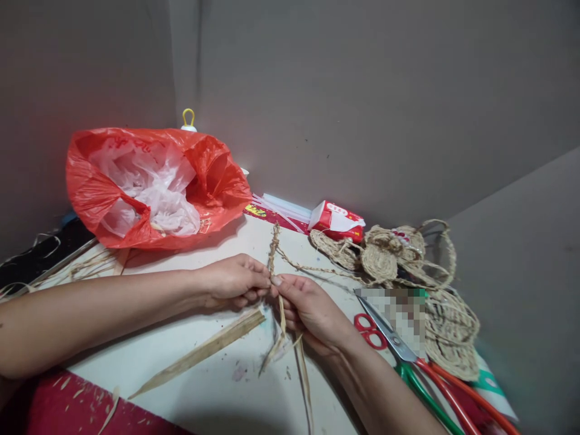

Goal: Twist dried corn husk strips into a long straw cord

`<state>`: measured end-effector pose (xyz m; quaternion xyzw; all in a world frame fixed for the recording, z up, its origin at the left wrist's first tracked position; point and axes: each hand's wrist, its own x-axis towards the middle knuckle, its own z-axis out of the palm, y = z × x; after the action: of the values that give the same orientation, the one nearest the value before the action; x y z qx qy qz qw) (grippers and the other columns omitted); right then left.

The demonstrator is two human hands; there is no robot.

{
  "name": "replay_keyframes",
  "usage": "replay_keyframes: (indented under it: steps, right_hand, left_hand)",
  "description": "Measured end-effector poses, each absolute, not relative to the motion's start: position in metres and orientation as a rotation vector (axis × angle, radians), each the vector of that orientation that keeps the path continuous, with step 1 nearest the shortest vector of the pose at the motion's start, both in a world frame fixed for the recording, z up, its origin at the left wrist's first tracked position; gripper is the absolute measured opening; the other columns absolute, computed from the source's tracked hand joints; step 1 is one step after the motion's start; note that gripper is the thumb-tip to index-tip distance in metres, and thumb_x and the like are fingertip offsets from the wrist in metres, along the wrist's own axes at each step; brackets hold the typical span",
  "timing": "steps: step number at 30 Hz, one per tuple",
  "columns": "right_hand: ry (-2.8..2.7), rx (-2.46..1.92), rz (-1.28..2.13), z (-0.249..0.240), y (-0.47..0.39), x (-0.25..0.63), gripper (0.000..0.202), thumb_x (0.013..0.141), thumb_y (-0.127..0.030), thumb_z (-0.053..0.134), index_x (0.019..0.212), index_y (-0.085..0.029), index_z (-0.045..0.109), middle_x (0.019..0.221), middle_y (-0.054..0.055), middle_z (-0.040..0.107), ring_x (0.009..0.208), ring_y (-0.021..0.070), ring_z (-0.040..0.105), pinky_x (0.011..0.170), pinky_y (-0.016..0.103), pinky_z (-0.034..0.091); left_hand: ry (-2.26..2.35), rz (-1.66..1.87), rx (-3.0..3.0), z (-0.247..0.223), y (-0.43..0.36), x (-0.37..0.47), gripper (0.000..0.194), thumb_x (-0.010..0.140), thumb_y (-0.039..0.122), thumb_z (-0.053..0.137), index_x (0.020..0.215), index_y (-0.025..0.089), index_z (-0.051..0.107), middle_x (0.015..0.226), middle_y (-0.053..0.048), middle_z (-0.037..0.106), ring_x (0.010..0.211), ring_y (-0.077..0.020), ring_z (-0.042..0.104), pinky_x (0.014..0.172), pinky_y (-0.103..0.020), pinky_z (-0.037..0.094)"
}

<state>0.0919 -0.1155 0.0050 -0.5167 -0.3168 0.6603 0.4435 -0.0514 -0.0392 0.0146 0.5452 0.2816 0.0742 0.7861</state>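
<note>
A braid of dry, straw-coloured plant fibre (273, 248) stands up between my hands near the middle of the table. My left hand (240, 281) is closed, its fingertips pinching the braid's lower end from the left. From the right, my right hand (308, 305) grips the same spot between thumb and fingers. Loose flat strands (282, 317) hang below the pinch, and another long strip (304, 380) trails down under my right hand. A wide dry leaf strip (199, 350) lies on the table below my left hand. A thin twisted cord (312, 267) runs right from the braid.
A red plastic bag (217, 175) with white plastic inside stands at the back left. Woven straw pieces (380, 260), a red tissue pack (338, 219) and large scissors (399, 343) lie to the right, near red finger loops (370, 331). Grey walls rise behind the white table (217, 402).
</note>
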Motion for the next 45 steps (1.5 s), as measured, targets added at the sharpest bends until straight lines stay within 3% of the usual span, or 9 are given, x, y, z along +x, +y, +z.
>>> replay_keyframes:
  steps: [2,7,13,19,22,27,32,40,45]
  right_hand:
    - [-0.81,-1.293,1.662,0.005,-0.115,0.094,0.039,0.069,-0.05,0.071,0.065,-0.017,0.05,0.041,-0.014,0.024,0.036,0.0015,0.012,0.036,0.017,0.009]
    - [-0.966,-1.349,1.67,0.007,-0.116,0.097,0.034,0.074,-0.048,0.065,0.071,-0.017,0.053,0.041,-0.012,0.03,0.037,0.004,0.017,0.037,0.019,0.011]
    - [-1.21,-1.426,1.572,0.006,-0.116,0.102,0.024,0.081,-0.039,0.06,0.071,-0.018,0.055,0.046,-0.009,0.033,0.04,0.0062,0.021,0.039,0.02,0.016]
    - [-1.379,-1.451,1.384,0.001,-0.116,0.105,0.015,0.084,-0.029,0.054,0.076,-0.018,0.062,0.068,0.0,0.055,0.06,0.0119,0.045,0.055,0.021,0.036]
    - [-1.454,-1.458,1.313,0.004,-0.116,0.104,0.017,0.085,-0.027,0.052,0.075,-0.018,0.062,0.076,0.002,0.059,0.072,0.0153,0.05,0.066,0.024,0.041]
    - [-1.572,-1.532,1.233,0.01,-0.116,0.103,0.021,0.086,-0.026,0.047,0.073,-0.017,0.062,0.069,0.001,0.057,0.066,0.0142,0.047,0.061,0.024,0.038]
    - [-1.747,-1.687,1.012,0.016,-0.119,0.106,0.028,0.086,-0.03,0.047,0.061,-0.019,0.049,0.059,-0.002,0.048,0.059,0.0132,0.04,0.055,0.024,0.031]
    - [-1.46,-1.835,1.097,0.026,-0.126,0.091,0.031,0.081,-0.029,0.046,0.052,-0.021,0.039,0.047,-0.005,0.036,0.045,0.0101,0.031,0.043,0.023,0.022]
    - [-1.338,-1.749,1.166,0.016,-0.129,0.081,0.029,0.082,-0.032,0.046,0.057,-0.019,0.052,0.045,-0.004,0.036,0.042,0.0102,0.029,0.042,0.024,0.02]
  left_hand:
    - [0.624,0.212,1.318,0.015,-0.04,-0.053,0.012,0.072,0.023,0.053,0.07,0.013,0.058,0.046,0.008,0.036,0.04,-0.005,0.022,0.04,-0.021,0.015]
    - [0.638,0.25,1.785,0.017,-0.034,-0.058,0.02,0.078,0.023,0.047,0.07,0.013,0.063,0.06,0.003,0.054,0.054,-0.0079,0.041,0.053,-0.02,0.032]
    - [0.614,0.166,1.909,0.013,-0.028,-0.056,0.026,0.078,0.022,0.043,0.076,0.014,0.068,0.069,0.001,0.061,0.062,-0.01,0.048,0.06,-0.02,0.036]
    - [0.64,0.052,1.495,0.012,-0.027,-0.054,0.024,0.077,0.029,0.043,0.064,0.016,0.057,0.042,0.008,0.03,0.036,-0.0071,0.02,0.036,-0.022,0.017]
    - [0.609,0.014,1.361,0.015,-0.028,-0.055,0.022,0.077,0.033,0.048,0.066,0.016,0.056,0.04,0.009,0.025,0.034,-0.0066,0.014,0.034,-0.023,0.01]
    - [0.623,0.044,1.37,0.017,-0.03,-0.055,0.02,0.075,0.033,0.054,0.064,0.016,0.055,0.039,0.01,0.028,0.034,-0.0054,0.015,0.035,-0.022,0.011]
    - [0.639,0.204,1.602,0.01,-0.03,-0.054,0.022,0.074,0.027,0.051,0.057,0.014,0.048,0.05,0.006,0.04,0.046,-0.0049,0.029,0.046,-0.019,0.024]
    - [0.613,0.246,1.75,0.007,-0.034,-0.054,0.022,0.077,0.025,0.045,0.057,0.016,0.044,0.051,0.007,0.032,0.049,-0.0063,0.027,0.046,-0.021,0.019]
    - [0.568,0.276,1.626,0.005,-0.037,-0.052,0.023,0.077,0.026,0.047,0.057,0.015,0.051,0.052,0.005,0.046,0.05,-0.0075,0.037,0.049,-0.021,0.026]
